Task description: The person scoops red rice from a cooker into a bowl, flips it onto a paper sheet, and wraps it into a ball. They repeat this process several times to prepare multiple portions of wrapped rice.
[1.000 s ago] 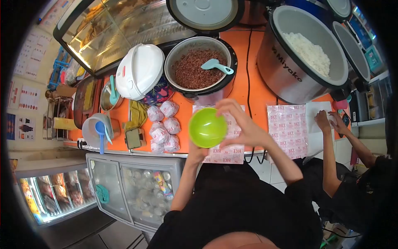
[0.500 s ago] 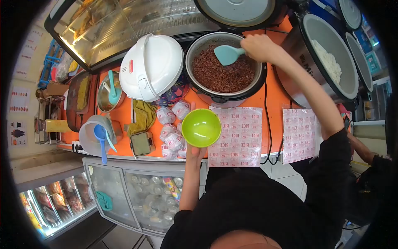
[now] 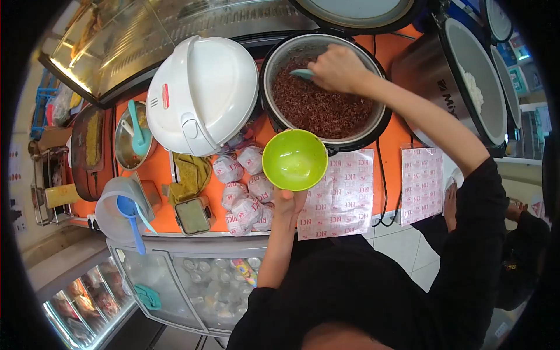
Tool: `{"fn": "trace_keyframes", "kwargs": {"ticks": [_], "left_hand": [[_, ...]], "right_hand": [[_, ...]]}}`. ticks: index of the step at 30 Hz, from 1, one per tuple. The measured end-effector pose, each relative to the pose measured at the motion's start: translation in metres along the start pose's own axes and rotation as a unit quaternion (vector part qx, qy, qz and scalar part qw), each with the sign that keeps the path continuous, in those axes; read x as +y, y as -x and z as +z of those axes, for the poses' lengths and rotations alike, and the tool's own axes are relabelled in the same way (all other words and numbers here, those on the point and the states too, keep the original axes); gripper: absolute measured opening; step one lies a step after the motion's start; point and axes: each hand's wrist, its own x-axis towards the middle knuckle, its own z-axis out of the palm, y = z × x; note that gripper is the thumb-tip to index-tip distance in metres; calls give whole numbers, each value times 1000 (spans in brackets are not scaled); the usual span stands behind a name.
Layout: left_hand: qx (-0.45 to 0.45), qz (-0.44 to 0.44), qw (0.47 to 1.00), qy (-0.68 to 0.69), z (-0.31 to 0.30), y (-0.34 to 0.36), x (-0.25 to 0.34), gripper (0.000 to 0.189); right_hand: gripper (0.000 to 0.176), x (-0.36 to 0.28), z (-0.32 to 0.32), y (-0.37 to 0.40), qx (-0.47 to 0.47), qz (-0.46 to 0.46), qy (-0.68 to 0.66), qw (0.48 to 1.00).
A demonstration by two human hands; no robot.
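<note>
The right hand [image 3: 338, 69] grips a teal rice paddle [image 3: 303, 73] down in the red rice [image 3: 324, 108] of the open cooker pot [image 3: 373, 125]. The left hand [image 3: 290, 204] holds an empty green bowl [image 3: 294, 160] just beside the pot, above printed wrapping paper [image 3: 341, 195] on the orange surface [image 3: 394, 157].
</note>
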Motion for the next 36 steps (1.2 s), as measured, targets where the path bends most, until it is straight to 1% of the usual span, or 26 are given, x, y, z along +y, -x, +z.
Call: {"fn": "trace_keyframes", "kwargs": {"ticks": [2,3,5,6,8,9,10,12,14,15,17,18,20,21,22,24,26,28,31,33,36], "left_hand": [[5,12,1000,-5,0,0,1,101],[3,11,1000,-6,3,0,1,101],[18,17,993,119,10,-1,2,90],[18,18,992,120,9,-1,2,90],[11,12,994,107,6,1,1,90],[12,9,994,106,6,4,2,90],[14,6,994,112,9,3,4,90],[10,2,994,113,14,2,11,90],[26,6,994,110,17,6,18,89],[24,4,994,107,17,6,20,89],[6,4,996,94,16,3,24,89],[3,3,996,91,13,1,23,89],[17,7,999,38,8,0,19,87],[19,6,999,38,9,0,15,87],[26,15,998,50,10,-2,14,86],[21,21,998,59,10,-4,15,85],[33,37,999,-13,12,-4,13,89],[31,44,998,-14,15,-5,13,88],[36,56,998,-17,18,-5,11,86],[35,56,998,-24,19,-6,9,86],[39,69,996,-36,20,-8,9,84]], "right_hand": [[13,-18,1,12,89,-69,0,994],[13,-25,2,20,89,-67,1,994],[9,-33,0,35,96,-62,15,993],[9,-44,-5,43,95,-63,15,993],[15,-65,-17,59,82,-78,-18,993],[17,-61,-20,56,55,-61,-8,997],[22,-52,-24,50,-21,-50,-31,998],[19,-27,-50,22,-26,-44,-37,998],[22,-1,-43,-4,67,-18,-44,997],[22,7,-31,-14,69,-14,-45,996],[20,10,-9,-30,-34,-13,17,999],[20,7,-2,-33,-32,-8,17,999],[19,-2,9,-37,-49,36,14,998],[26,-3,12,-37,-67,48,1,997],[26,-3,13,-35,-69,54,-3,996],[35,2,15,-30,-104,38,-49,993],[44,-6,18,-16,-159,43,-83,983],[50,-12,11,0,-143,51,-123,981],[48,-17,11,6,-124,53,-144,980],[45,-19,9,8,-100,25,-158,982],[43,-20,9,16,-83,29,-192,977]]}}
